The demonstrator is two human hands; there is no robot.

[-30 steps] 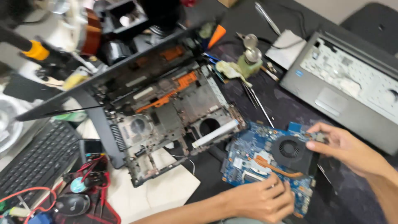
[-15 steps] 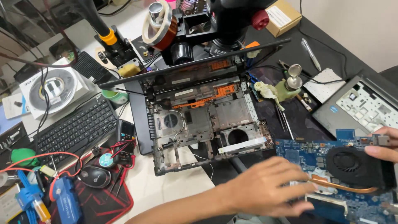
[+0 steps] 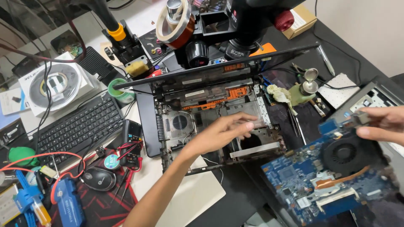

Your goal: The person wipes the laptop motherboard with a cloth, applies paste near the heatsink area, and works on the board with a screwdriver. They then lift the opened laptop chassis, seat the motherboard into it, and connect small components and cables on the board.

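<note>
The blue motherboard point(image 3: 326, 180), with its black fan point(image 3: 345, 153) and copper heat pipe point(image 3: 341, 178), is held tilted above the dark counter point(image 3: 235, 201), just right of the opened laptop base point(image 3: 214, 122). It is gripped only at its upper corner, where the right hand point(image 3: 381, 124) is closed in a pinch. The left hand point(image 3: 223, 132) is stretched over the empty base with the fingers loosely extended and nothing grasped; whether its fingertips touch the chassis cannot be told, as that part of the view is blurred.

Several risks can be judged from this. With the board carried by one corner, it could be flexed or let slip, and its low edge could be knocked against the counter. The heat pipe and fan could be strained if the board's weight is taken through them. Bare fingers on the circuitry could allow a static discharge. The loose wires point(image 3: 212, 162) trailing from the base could be snagged by the left forearm. The tweezers point(image 3: 294, 122) and the crowded tools beside the base leave little room, so something could be swept off by an elbow.
</note>
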